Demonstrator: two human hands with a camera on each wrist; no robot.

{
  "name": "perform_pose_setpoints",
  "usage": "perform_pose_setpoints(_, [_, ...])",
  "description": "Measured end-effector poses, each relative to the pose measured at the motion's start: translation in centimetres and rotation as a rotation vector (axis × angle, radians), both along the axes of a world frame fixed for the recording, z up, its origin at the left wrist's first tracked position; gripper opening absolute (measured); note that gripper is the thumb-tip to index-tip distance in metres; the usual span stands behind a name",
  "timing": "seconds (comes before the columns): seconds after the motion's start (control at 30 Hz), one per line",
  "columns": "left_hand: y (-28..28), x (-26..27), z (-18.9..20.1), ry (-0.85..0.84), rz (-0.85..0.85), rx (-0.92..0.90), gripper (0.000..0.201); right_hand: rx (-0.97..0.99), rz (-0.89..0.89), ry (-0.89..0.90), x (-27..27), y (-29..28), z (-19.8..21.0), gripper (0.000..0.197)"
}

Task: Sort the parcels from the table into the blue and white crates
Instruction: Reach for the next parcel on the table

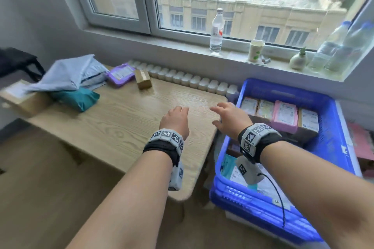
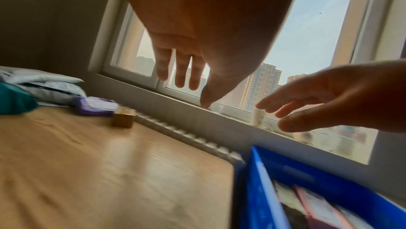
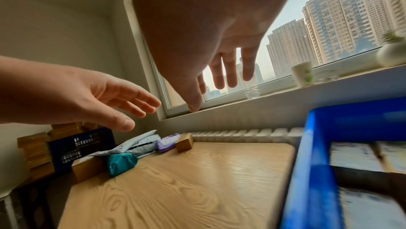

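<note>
Light wood-grain table under a white-framed window, ribbed radiator behind its far edge. Both hands hang above the near-right part of the tabletop, holding nothing: left hand released, fingers loose and pointing forward; right hand released too, fingers spread, at the table's right edge just beside the blue crate. Crate sits right of the table and holds labelled parcels in a row, including a pink parcel. Parcels left on the table, at the far-left end: grey poly mailers, teal parcel, purple parcel, small cardboard box, larger cardboard box at the left edge. Windowsill carries a water bottle, paper cup, small vase, more bottles at the right. Apartment blocks show outside.
</note>
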State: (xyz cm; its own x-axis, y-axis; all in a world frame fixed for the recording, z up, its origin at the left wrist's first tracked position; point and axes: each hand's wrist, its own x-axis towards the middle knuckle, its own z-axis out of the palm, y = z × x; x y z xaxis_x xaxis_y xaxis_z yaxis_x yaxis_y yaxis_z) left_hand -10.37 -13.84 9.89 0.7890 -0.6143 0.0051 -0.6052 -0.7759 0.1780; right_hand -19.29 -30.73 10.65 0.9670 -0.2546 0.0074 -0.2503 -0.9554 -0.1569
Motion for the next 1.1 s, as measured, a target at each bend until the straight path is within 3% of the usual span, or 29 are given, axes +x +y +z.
perform_pose_setpoints(0.27, [17.7, 7.0, 0.0, 0.002, 0.078, 0.118, 0.055, 0.041, 0.051, -0.009, 8.3, 16.7, -0.9, 0.051])
perform_pose_setpoints(0.47, [24.0, 12.4, 0.6, -0.022, 0.099, 0.128, 0.057, 0.093, 0.081, 0.02, 13.6, 24.1, -0.7, 0.052])
perform_pose_setpoints(0.67, [24.9, 19.2, -0.2, -0.03, 0.121, 0.11, 0.055, 0.091, 0.105, 0.03, 20.7, 24.9, -0.7, 0.051])
perform_pose_setpoints(1.1, [20.4, 34.9, -3.2, 0.087, 0.125, 0.106, 0.052, 0.183, -0.017, 0.088, 37.1, 19.5, -4.2, 0.054])
